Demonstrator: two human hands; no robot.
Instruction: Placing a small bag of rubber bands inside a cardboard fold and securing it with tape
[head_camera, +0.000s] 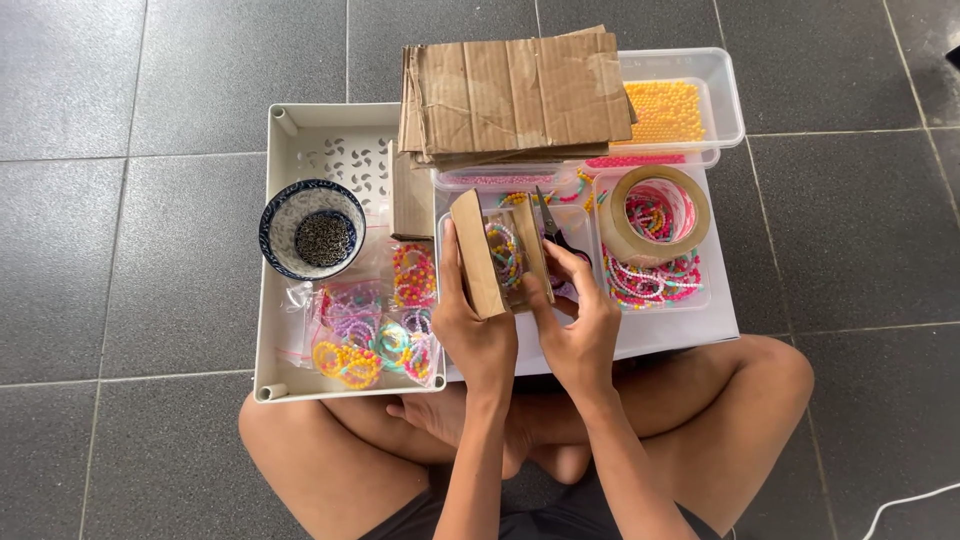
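Note:
My left hand (472, 325) and my right hand (578, 320) both hold a small open cardboard box (480, 255) over a white board (670, 335) above my crossed legs. The left hand grips the box's left flap; the right hand's fingers rest on its right flap (533, 258). Inside the box lies a colourful beaded bracelet (505, 255). Black-handled scissors (556, 228) lie just behind the box.
A white tray (290, 130) to the left holds a blue-patterned bowl (312, 228) of dark small pieces and bagged bead bracelets (375, 330). Behind are a stack of flat cardboard (515, 95), a tape roll (652, 212), clear tubs of yellow beads (668, 110) and bracelets (655, 280). Grey tiled floor surrounds everything.

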